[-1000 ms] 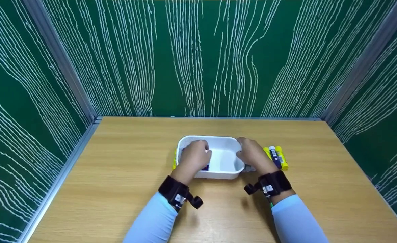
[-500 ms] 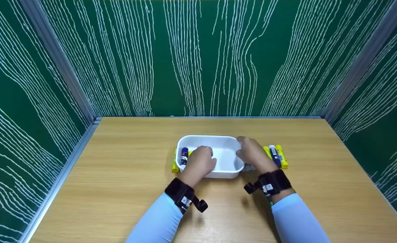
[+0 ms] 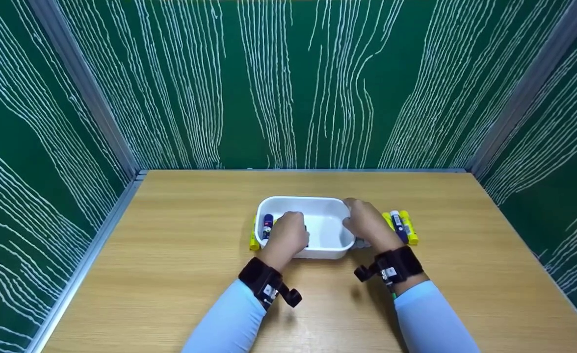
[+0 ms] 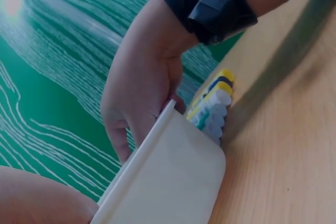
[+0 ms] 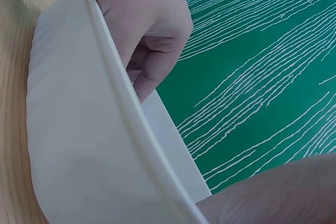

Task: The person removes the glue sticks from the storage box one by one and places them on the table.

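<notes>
A white rectangular plastic bin (image 3: 327, 253) stands on the table. My left hand (image 3: 287, 235) reaches down into its left half with fingers curled; beside the fingers shows a sliver of a dark glue stick (image 3: 306, 237), mostly hidden by the hand. In the right wrist view the left hand (image 5: 149, 19) bends over the rim, its fingertips inside. My right hand (image 3: 369, 224) grips the bin's right end, and the left wrist view shows this hand (image 4: 142, 77) over the rim. A dark blue glue stick (image 3: 267, 226) lies inside along the left wall.
Right of the bin lie a yellow glue stick (image 3: 409, 228), a dark blue one with a white cap (image 3: 398, 226) and grey-white items (image 3: 362, 243) partly under my right hand. Another yellow stick (image 3: 254, 237) lies outside the left wall. Green panels (image 3: 269, 88) enclose the table.
My left hand has moved right inside the bin, then slightly back left, uncovering the dark blue glue stick by the left wall. My right hand has stayed on the bin's right end.
</notes>
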The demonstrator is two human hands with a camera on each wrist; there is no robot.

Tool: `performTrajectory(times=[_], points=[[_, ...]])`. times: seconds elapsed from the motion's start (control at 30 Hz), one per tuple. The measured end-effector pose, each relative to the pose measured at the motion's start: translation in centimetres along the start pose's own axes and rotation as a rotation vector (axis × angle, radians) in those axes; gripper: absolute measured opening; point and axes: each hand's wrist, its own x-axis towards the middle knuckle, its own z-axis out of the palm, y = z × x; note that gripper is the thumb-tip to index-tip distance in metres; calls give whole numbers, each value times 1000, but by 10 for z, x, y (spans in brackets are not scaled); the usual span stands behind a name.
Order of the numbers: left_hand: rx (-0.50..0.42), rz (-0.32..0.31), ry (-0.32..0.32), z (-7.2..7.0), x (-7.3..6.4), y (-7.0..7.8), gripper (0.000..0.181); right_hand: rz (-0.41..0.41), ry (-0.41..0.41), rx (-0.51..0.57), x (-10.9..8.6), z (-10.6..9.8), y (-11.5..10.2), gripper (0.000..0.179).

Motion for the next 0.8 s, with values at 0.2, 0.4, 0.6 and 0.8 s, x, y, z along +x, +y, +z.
performTrajectory(times=[0.2,0.4,0.6,0.8], points=[[-38,-20,-42,-1,1,0,9,1,2,2,0,-1,-1,68],[-59,-35,-76,0,2,0,9,-21,16,-45,2,0,0,67],[-85,-32,-86,1,2,-1,28,-19,19,-56,2,1,1,66],[-113,-41,-88,1,2,-1,38,-31,22,-50,1,1,1,66]])
